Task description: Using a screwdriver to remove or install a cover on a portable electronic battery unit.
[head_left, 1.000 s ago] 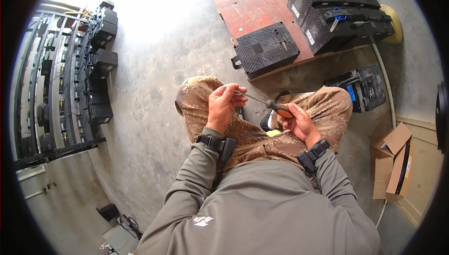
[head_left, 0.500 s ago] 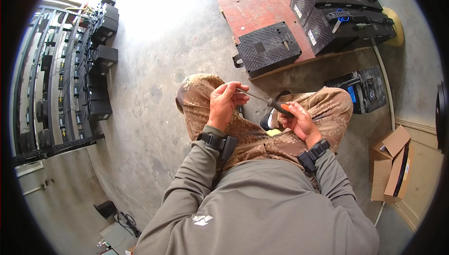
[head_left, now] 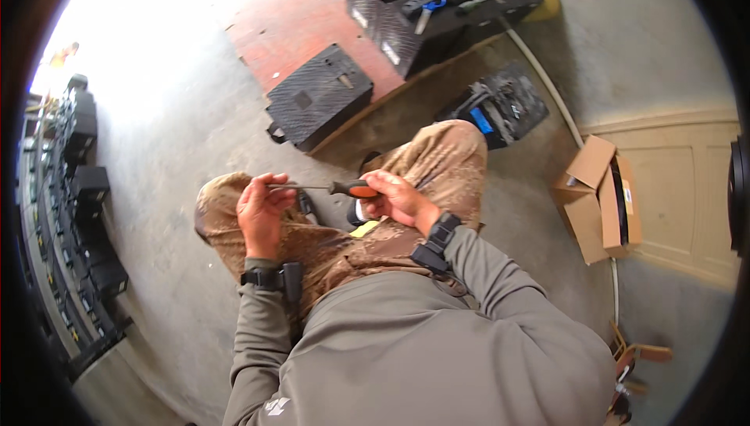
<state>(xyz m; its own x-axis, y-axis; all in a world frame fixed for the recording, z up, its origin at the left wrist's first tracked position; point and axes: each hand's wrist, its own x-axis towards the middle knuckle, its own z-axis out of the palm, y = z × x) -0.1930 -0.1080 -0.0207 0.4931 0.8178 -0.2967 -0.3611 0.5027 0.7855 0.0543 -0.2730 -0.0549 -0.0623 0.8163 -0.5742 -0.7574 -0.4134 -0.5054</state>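
Floor (head_left: 168, 141) below; right hand (head_left: 397, 198) grips a screwdriver (head_left: 338, 187), likely light, stiff, best held by its handle (head_left: 362, 191); left hand (head_left: 262, 207) pinches its shaft (head_left: 311, 186).

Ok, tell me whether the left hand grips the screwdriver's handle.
No, the right hand holds the screwdriver by its handle, while the left hand is at the far end of the shaft.

A grey long-sleeved top (head_left: 445, 340) with a white mark (head_left: 276, 406) at seven o'clock meets brown-and-tan camouflage trousers (head_left: 451, 152), and black wrist straps (head_left: 262, 278) carry boxy black blocks (head_left: 293, 281).
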